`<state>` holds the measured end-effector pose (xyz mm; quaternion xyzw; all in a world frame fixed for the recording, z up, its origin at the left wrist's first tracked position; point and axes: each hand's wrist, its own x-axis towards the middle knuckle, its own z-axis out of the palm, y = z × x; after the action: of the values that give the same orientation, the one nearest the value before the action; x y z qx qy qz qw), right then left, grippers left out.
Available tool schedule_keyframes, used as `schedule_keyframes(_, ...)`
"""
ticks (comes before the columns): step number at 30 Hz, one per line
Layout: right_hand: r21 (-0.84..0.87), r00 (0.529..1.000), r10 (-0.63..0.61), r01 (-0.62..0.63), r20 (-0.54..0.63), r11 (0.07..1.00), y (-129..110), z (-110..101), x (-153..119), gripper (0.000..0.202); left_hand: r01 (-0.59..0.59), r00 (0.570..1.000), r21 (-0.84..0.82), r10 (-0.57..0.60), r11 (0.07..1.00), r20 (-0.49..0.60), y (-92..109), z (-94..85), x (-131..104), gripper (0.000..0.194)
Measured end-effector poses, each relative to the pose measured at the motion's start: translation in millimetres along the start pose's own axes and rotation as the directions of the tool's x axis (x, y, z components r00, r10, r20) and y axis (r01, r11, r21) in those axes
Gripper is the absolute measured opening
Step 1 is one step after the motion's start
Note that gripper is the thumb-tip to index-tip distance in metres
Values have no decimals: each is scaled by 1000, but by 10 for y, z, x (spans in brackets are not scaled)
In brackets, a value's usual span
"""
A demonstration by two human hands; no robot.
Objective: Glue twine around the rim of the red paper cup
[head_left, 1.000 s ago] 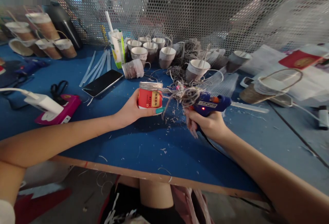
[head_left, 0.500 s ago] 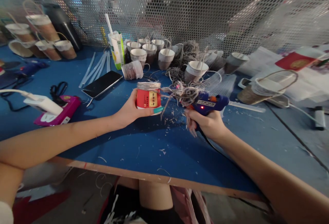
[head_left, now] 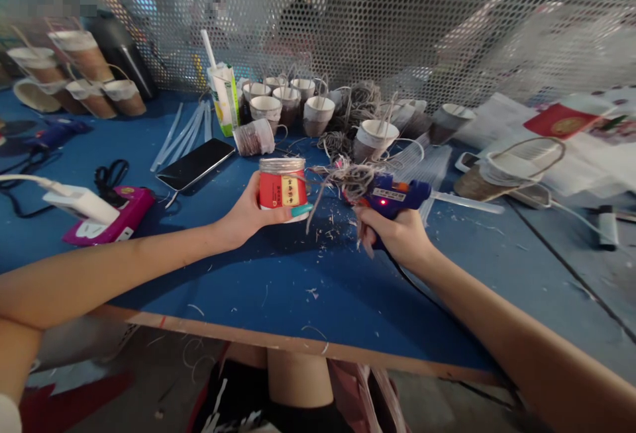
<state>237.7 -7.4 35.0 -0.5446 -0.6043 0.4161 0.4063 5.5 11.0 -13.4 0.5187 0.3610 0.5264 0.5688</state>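
Observation:
My left hand (head_left: 243,213) is wrapped round a red paper cup (head_left: 271,189) with a yellow label. Grey cord (head_left: 281,164) is wound round the cup's upper end. In my right hand (head_left: 395,231) is a blue glue gun (head_left: 397,193), its red light lit and a clear glue stick (head_left: 467,202) poking out of its back. A tangle of grey cord (head_left: 355,180) lies over the front of the gun and hides its nozzle. A loose strand of cord hangs between the cup and the gun.
Several cord-wrapped cups (head_left: 318,115) stand at the back, with more stacked at left (head_left: 82,55). A phone (head_left: 196,164), a drink carton (head_left: 224,98) and a magenta power strip (head_left: 112,221) lie left. A cord-wrapped basket (head_left: 507,171) is at right. Scraps dot the blue table (head_left: 278,287).
The whole view has shifted slightly. Both hands keep their holds on the cup and the glue gun, with little visible movement between them.

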Motion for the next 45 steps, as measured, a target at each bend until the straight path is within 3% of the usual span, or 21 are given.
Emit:
schedule_keyframes(2,-130,992,-46,30,-117,991,-30,-42,12,28,-29,999,-11,28,1000,-40,-3,8,8,69)
schedule_keyframes(4,-384,959,-133,27,-250,923,-83,-110,14,24,-36,995,-20,34,999,-91,7,21,14,67)
schedule_keyframes(6,-653,907,-234,-57,-349,755,-154,-180,2,20,-17,991,-25,13,1000,-133,27,33,16,66)
schedule_keyframes(8,-798,871,-279,-186,-404,573,-221,-228,-14,27,5,986,-33,-11,999,-164,47,41,13,67)
schedule_keyframes(11,-843,879,-191,-326,-436,428,-240,-245,-7,41,3,983,-35,-9,999,-181,57,40,8,68)
schedule_keyframes(14,-858,914,-63,-350,-400,376,-106,-253,69,45,-10,985,-10,8,1000,-174,42,33,10,68)
schedule_keyframes(17,-871,936,-57,-300,-348,390,107,-309,159,44,-21,987,7,22,1000,-159,27,33,13,67)
schedule_keyframes(21,-873,917,-242,-182,-316,452,250,-371,147,53,-13,993,12,14,1000,-115,36,50,10,67)
schedule_keyframes(24,-888,847,-446,-62,-288,456,169,-305,31,54,12,994,14,-11,1000,-109,56,60,4,69)
schedule_keyframes(29,-887,719,-694,299,-32,351,-103,-78,-169,54,26,997,43,-23,999,-68,68,51,-3,71)
schedule_keyframes(32,-667,609,-768,658,197,351,-166,-6,-236,54,18,999,59,-16,998,-36,61,45,-6,73)
schedule_keyframes(34,-438,560,-757,805,338,400,-144,14,-256,53,14,1000,62,-13,998,-19,64,47,-14,72)
schedule_keyframes(38,-204,570,-643,808,512,553,-26,54,-237,43,12,999,110,-17,994,45,100,61,-34,66)
schedule_keyframes(45,-70,611,-532,693,586,718,75,102,-160,40,-43,985,194,9,980,171,153,68,-54,65)
